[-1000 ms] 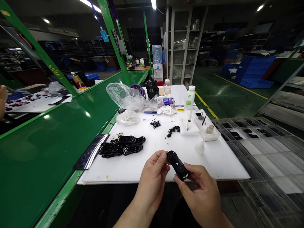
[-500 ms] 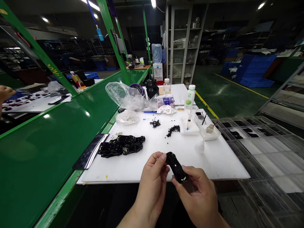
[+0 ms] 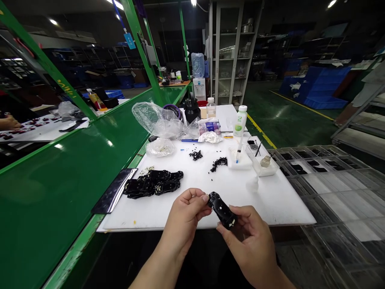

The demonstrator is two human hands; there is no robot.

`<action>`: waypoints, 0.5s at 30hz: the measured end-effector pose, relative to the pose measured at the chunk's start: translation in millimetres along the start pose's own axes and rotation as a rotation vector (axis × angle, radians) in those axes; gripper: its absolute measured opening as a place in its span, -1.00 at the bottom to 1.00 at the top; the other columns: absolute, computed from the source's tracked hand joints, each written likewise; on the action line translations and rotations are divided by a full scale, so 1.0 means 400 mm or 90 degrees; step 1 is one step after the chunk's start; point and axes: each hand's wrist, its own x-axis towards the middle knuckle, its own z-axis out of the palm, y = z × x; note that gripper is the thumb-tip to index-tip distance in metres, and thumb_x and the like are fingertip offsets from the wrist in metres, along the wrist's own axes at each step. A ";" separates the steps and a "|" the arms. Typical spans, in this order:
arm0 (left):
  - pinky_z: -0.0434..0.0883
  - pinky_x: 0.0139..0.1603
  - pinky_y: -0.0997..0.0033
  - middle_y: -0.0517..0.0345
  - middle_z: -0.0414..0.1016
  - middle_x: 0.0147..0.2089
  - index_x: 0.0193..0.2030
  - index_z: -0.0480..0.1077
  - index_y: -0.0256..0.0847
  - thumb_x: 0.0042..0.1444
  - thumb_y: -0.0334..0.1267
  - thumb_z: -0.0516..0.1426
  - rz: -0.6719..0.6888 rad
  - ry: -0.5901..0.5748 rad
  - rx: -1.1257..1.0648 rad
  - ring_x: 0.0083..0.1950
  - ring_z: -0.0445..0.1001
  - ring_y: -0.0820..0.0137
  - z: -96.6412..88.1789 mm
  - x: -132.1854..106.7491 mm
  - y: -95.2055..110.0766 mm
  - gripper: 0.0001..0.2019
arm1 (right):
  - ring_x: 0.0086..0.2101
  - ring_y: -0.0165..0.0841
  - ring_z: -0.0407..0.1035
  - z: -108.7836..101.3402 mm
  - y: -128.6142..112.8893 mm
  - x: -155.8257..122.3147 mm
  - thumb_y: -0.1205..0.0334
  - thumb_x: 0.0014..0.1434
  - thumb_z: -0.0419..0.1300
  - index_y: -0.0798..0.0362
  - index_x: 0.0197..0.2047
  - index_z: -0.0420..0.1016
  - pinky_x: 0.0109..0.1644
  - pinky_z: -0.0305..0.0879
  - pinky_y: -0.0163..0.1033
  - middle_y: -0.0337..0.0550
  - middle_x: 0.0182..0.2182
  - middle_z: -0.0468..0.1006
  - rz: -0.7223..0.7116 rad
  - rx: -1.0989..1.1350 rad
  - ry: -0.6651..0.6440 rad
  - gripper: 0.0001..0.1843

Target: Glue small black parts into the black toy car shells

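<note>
Over the front edge of the white work board, both of my hands hold a black toy car chassis (image 3: 221,209). It is glossy, with a small white spot in the middle and pale bits at its near end. My left hand (image 3: 189,212) pinches the far left end between thumb and fingers. Around the near right end are the thumb and fingers of my right hand (image 3: 248,237). To the left lies a pile of similar black chassis (image 3: 153,182). Farther back are two heaps of tiny black parts (image 3: 196,155).
At the board's back are a syringe (image 3: 239,150) on a white block, a clear tray (image 3: 266,168), a white bottle (image 3: 240,121), tissues (image 3: 209,126) and plastic bags (image 3: 159,120). Divided trays (image 3: 325,188) stand right. A co-worker's hand (image 3: 10,122) is far left.
The chassis has tilted, so its upper face now catches light. My left hand has shifted slightly left. The co-worker's hand has lowered, and a person shows at the right edge.
</note>
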 end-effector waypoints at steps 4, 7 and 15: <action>0.47 -0.35 0.49 0.15 0.59 -0.43 -0.39 0.35 -0.22 -0.18 -0.34 0.40 -0.032 0.044 -0.069 -0.43 0.53 0.45 0.007 -0.004 -0.016 -0.70 | -0.28 -0.30 0.54 0.017 0.003 -0.008 0.30 0.14 0.26 -0.03 -0.07 0.38 -0.22 0.53 -0.23 -0.17 -0.27 0.59 -0.016 -0.036 0.005 -0.72; 0.49 -0.37 0.50 0.15 0.58 -0.44 -0.41 0.35 -0.22 -0.21 -0.38 0.41 -0.044 0.056 -0.099 -0.46 0.52 0.46 0.001 -0.002 -0.013 -0.69 | -0.33 -0.32 0.51 0.001 -0.013 -0.011 0.27 0.09 0.30 -0.04 -0.02 0.37 -0.23 0.52 -0.22 -0.19 -0.28 0.57 -0.037 -0.127 -0.031 -0.62; 0.49 -0.42 0.55 0.19 0.54 -0.47 -0.38 0.43 -0.25 -0.15 -0.48 0.36 -0.007 0.075 -0.050 -0.50 0.51 0.51 -0.100 0.082 0.033 -0.78 | -0.46 -0.39 0.30 -0.263 -0.029 0.234 -0.04 0.21 0.12 0.08 -0.07 0.48 -0.38 0.27 -0.27 -0.23 -0.44 0.38 -0.102 -0.344 0.360 -0.61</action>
